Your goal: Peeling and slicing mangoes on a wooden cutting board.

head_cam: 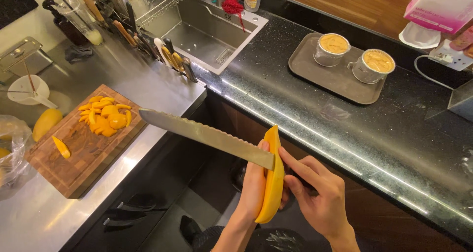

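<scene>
Left hand (253,185) cups mango slice (272,178) upright over floor gap, fingers wrapped behind. Right hand (315,195) clenched on serrated knife (207,136) handle. Judgement: keep blade shallow, away from palm, stroke slowly.

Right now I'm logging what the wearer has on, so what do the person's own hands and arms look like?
Both are bare: the left hand and right hand wear no gloves, and no rings, watch or bracelet show. The forearms are uncovered to the frame's lower edge, with no sleeve in view.
</scene>
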